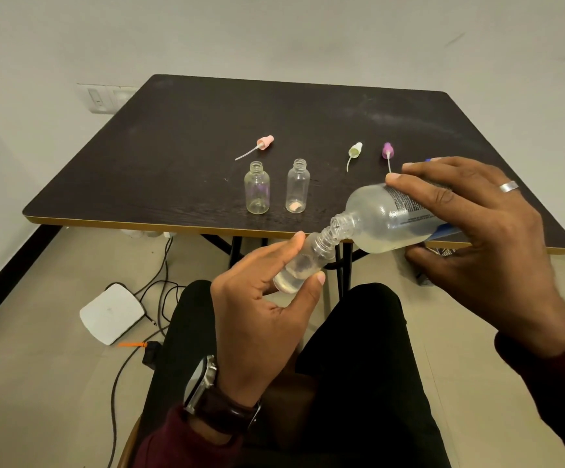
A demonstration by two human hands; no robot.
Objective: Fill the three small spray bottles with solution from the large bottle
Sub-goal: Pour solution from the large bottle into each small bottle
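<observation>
The left hand [260, 312] grips a small bottle [303, 265] between thumb and curled fingers, tilted with its open neck up and to the right; a little clear liquid sits in its lower end. The right hand [476, 238] wraps its fingers and thumb round the large bottle [385, 219], tipped so its threaded mouth meets the small bottle's neck, just in front of the dark table [206, 130] edge. On the table stand two more small bottles [257, 189], uncapped and upright, side by side. Behind them lie a pink spray cap [264, 142], a white spray cap [355, 151] and a purple spray cap [387, 152], each with its tube.
</observation>
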